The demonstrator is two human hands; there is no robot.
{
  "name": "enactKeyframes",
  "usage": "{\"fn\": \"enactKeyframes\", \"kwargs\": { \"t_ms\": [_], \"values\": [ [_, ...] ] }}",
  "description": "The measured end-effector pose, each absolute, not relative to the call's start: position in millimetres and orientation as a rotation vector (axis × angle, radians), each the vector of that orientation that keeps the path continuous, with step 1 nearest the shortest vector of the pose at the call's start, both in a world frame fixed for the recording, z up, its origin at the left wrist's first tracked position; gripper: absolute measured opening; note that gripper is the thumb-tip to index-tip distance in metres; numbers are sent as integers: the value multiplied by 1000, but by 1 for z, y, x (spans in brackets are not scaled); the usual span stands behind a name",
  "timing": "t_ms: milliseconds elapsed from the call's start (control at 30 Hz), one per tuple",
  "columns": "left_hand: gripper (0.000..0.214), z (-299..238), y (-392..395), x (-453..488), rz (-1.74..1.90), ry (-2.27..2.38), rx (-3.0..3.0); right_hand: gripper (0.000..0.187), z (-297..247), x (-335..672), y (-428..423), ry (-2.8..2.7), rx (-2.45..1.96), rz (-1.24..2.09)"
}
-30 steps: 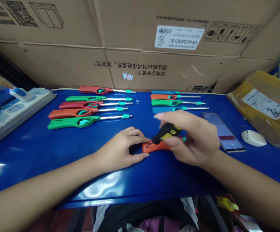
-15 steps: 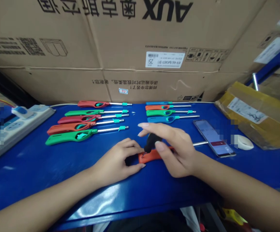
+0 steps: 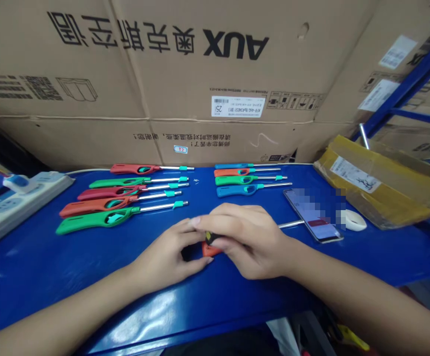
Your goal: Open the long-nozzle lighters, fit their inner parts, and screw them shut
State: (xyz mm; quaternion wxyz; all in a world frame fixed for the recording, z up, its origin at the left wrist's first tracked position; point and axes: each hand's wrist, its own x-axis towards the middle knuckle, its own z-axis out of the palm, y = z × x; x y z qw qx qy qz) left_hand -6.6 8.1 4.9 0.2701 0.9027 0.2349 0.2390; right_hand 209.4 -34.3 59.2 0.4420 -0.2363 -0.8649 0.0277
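Note:
My right hand (image 3: 255, 242) is wrapped round a short screwdriver (image 3: 210, 238) with a black and yellow handle; its tip is hidden. Beneath it lies an orange gas lighter (image 3: 208, 250), mostly covered by that hand, with its metal tube (image 3: 292, 224) showing to the right. The handle end of this lighter sits between the thumb and fingers of my left hand (image 3: 165, 259). Beyond my left hand, a green lighter (image 3: 88, 221) heads a row of several red, orange and green ones. Blue, orange and green lighters (image 3: 235, 190) form another row at the back.
A phone (image 3: 313, 217) lies right of the hands, by a white mouse-like object (image 3: 355, 221). An opened carton with yellow tape (image 3: 378, 183) stands at the right, a power strip (image 3: 29, 198) at the left. Tiny pieces (image 3: 196, 181) lie between the rows. A large cardboard box (image 3: 185, 89) backs the table.
My right fingers have closed over the screwdriver handle, where earlier they were spread around it. The view has tilted up and turned slightly right. My left hand keeps its place at the lighter's end.

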Motion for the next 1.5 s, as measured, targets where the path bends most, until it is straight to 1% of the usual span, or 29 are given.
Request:
{"fn": "enactKeyframes", "kwargs": {
  "t_ms": [33,100,133,200,300,333,400,433,533,667,767,900,967,1033,1100,1167,1200,1267,1367,1400,1500],
  "values": [
    [25,4,8,-7,634,630,2434,24,59,209,-34,-2128,-600,-15],
    [23,3,9,-7,625,628,2431,26,60,209,-33,-2095,-619,-126],
    [21,3,9,-8,623,627,2432,27,60,210,-33,-2088,-624,-127],
    [18,4,10,-8,630,626,2445,30,62,211,-33,-2079,-605,-32],
    [17,6,10,-7,638,621,2466,37,65,214,-33,-2108,-572,200],
    [17,6,10,-7,645,617,2460,35,65,214,-33,-2123,-575,242],
    [17,6,10,-6,658,605,2437,26,66,215,-32,-2129,-605,202],
    [17,6,10,-6,660,604,2426,26,66,215,-32,-2120,-622,138],
    [17,5,11,-6,650,610,2430,34,67,216,-31,-2100,-643,28],
    [21,4,13,-7,629,601,2470,35,68,216,-29,-2098,-587,184],
    [21,4,13,-6,646,603,2463,24,64,216,-27,-2007,-568,193],
    [20,5,13,-5,639,609,2450,31,61,218,-26,-2026,-586,19],
    [21,5,13,-5,622,605,2452,34,62,219,-26,-2092,-582,65],
    [25,4,13,-5,617,601,2456,41,64,220,-27,-2129,-572,183],
    [28,4,13,-6,628,593,2457,36,64,220,-26,-2116,-587,194],
    [28,4,13,-6,645,587,2457,26,64,221,-25,-2085,-626,86],
    [28,4,12,-7,654,586,2456,25,64,222,-25,-2079,-643,30],
    [28,4,12,-7,652,590,2453,28,63,223,-24,-2096,-667,2],
    [28,5,12,-7,626,597,2440,40,64,224,-25,-2158,-659,137],
    [28,5,12,-7,623,599,2440,41,64,224,-26,-2163,-657,159],
    [27,5,11,-7,634,602,2451,30,65,221,-27,-2112,-676,79]
  ]
}}
